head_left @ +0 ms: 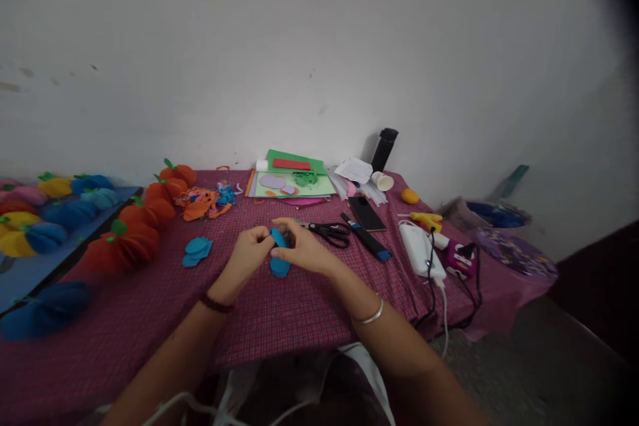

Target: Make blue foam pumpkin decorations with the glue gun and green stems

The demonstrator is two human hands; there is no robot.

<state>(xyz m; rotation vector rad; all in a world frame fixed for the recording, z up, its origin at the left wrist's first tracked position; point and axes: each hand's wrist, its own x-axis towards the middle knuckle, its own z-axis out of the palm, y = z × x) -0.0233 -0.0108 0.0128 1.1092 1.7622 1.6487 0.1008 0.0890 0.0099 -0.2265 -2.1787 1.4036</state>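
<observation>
A small blue paper piece (278,237) is pinched between the thumb and fingers of my right hand (308,250). My left hand (250,247) is closed at that piece's left edge, its fingertips pressed together on it. Just below my hands, more blue paper ovals (280,268) lie on the table. Further left rests another small stack of blue ovals (196,251). Black-handled scissors (330,231) lie right behind my right hand, their blades partly hidden by it.
Orange paper pumpkins (122,246) line the left side, near paper scraps (204,201). Coloured sheets (299,180) lie at the back. To the right are a box cutter (367,237), phone (367,213), black bottle (384,150), yellow glue gun (426,220) and white power strip (422,251) with cables.
</observation>
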